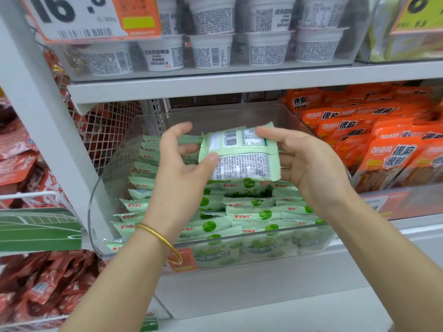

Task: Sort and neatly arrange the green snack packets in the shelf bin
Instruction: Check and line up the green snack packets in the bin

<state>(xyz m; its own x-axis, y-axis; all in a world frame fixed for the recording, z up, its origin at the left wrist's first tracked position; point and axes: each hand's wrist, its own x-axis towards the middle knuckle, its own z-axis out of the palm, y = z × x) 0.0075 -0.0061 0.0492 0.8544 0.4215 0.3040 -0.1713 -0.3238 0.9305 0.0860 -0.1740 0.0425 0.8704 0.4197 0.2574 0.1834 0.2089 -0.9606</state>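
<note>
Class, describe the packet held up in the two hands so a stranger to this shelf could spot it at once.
Start at the clear bin left of the orange packets. Above the green packets lying in it, the left hand and right hand hold one packet up. It alone shows its back: barcode and small print, not green dots.

My left hand (182, 164) and right hand (311, 164) hold a stack of packets (242, 156) above the bin (96, 219), whose rows of packets (251, 214) fill its front. Cups (211, 51) sit on the shelf (215, 88) above; pouches (393, 161) lie to the bin's right.
</note>
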